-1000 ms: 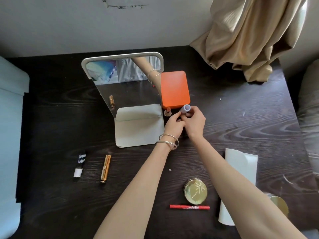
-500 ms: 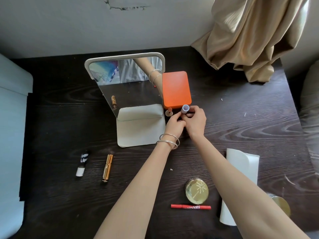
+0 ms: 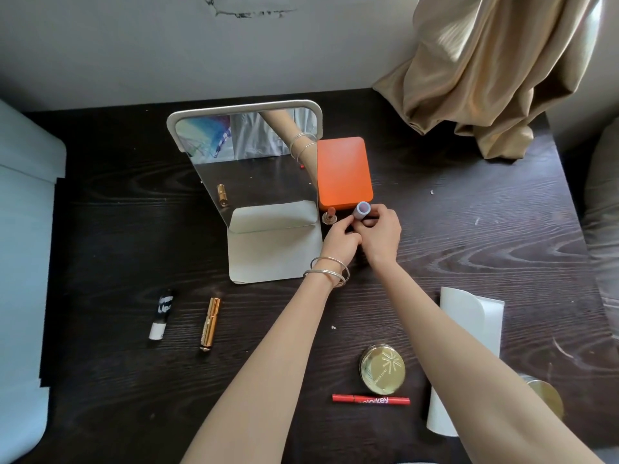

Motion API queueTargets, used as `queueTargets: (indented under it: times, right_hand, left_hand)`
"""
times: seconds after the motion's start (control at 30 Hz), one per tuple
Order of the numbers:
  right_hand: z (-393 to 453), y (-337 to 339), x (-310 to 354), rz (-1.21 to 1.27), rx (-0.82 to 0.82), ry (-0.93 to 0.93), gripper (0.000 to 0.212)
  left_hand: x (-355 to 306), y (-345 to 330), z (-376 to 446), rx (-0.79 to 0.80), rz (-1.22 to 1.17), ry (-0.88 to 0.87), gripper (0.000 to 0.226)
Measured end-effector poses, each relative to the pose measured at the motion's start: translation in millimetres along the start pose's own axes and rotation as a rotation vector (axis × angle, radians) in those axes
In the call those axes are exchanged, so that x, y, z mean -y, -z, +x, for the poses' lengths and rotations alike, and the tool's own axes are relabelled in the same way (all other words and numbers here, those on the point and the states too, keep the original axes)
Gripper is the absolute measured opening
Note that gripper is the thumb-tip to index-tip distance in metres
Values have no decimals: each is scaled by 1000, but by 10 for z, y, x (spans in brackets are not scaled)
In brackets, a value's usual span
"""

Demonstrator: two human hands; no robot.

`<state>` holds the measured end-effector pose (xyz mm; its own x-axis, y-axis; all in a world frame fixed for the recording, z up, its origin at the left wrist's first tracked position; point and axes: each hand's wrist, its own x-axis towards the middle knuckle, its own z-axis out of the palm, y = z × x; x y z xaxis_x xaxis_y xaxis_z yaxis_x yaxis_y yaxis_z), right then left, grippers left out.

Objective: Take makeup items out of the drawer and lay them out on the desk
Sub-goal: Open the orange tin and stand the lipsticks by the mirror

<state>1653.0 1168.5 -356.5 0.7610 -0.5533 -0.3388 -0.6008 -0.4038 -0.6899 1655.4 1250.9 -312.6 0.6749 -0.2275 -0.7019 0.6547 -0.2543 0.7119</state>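
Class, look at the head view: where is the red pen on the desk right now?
The red pen lies flat near the desk's front edge, just in front of the round gold compact and left of the white tube.

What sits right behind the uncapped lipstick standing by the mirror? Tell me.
Directly behind the lipstick is the orange box, lying flat on the desk. Whether they touch, and what the closed box holds, cannot be seen.
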Motion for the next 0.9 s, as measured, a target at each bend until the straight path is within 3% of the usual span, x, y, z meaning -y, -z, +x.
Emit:
queueTargets:
  times: [0.4,0.67,0.77,0.9]
  right_hand:
    - [-76,38,19,38,16,-21,33]
    - [-675,131,-7,182,71,-45,46]
    - [-1065,66,-13,237,139,-43,40]
    - [-1603,-136,-55,251,333,-46,26]
  left_hand:
    - [50,53,21,14,55,24,57]
    - [230,396,-473,66,61,-45,48]
    - [463,731,-832,-78,53,-140,37]
    - [971,1340,-1269,-522,294,-196,28]
